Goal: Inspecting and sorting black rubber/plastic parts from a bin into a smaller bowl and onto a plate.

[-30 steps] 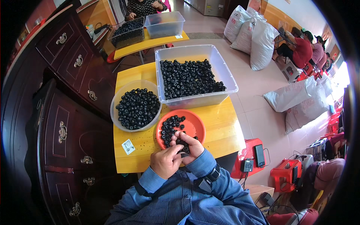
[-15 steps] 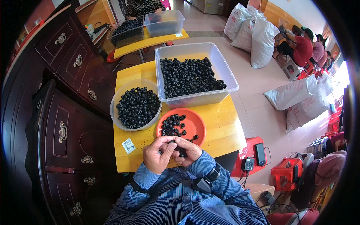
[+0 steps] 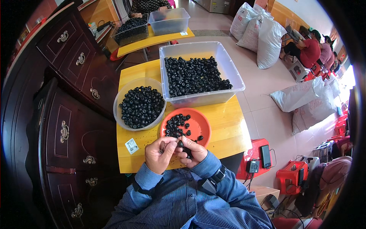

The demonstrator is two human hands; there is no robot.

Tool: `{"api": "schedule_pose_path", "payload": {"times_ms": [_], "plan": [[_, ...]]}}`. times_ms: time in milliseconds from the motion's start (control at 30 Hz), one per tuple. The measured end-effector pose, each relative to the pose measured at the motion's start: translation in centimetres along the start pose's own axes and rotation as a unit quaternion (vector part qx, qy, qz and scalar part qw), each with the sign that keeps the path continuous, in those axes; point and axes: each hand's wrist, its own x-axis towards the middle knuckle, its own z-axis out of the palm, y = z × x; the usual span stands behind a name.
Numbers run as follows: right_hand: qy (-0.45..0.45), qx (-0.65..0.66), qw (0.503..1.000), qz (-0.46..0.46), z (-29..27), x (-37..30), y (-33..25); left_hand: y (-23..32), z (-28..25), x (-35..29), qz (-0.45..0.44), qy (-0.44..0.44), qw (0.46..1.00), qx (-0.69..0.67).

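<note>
Black bead point(image 3: 180, 144) up between both hands, at the worktop's point(image 3: 227, 133) near edge. Right hand point(image 3: 196, 151): fingers clamped on it, more beads point(image 3: 187, 152) cupped below. Left hand point(image 3: 157, 153): fingers bent close against it, can't tell if gripping. Orange bowl point(image 3: 198, 126) just beyond. Round tub point(image 3: 121, 93) along left edge; clear bin point(image 3: 227, 66) over far right corner.

From a head-worn fisheye camera, we look down over a blue striped shirt point(image 3: 190, 206) at the bare left hand point(image 3: 157, 154) and bare right hand point(image 3: 195, 153) close below, a dark red-brown wooden cabinet point(image 3: 76, 149) bowing along the left rim
</note>
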Motion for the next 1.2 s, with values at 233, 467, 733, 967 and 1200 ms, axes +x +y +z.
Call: {"api": "schedule_pose_path", "payload": {"times_ms": [233,467,733,967,1200], "plan": [[0.010,0.032,0.999,-0.020,-0.1,-0.3,-0.1,0.2,-1.7,0.0,-0.012,-0.051,0.982,0.183],[0.028,-0.029,0.998,-0.057,-0.2,0.0,0.1,1.0,-1.5,0.3,0.027,-0.050,0.970,0.238],[0.071,-0.044,0.995,-0.061,0.7,0.1,0.4,1.2,-1.5,0.8,0.023,-0.096,0.959,0.266],[0.062,-0.071,0.993,-0.070,0.3,0.3,0.7,1.3,-1.5,0.9,0.050,-0.115,0.937,0.327],[0.046,-0.058,0.993,-0.094,-0.5,0.6,1.4,0.2,-1.4,0.6,0.082,-0.083,0.933,0.339]]}}
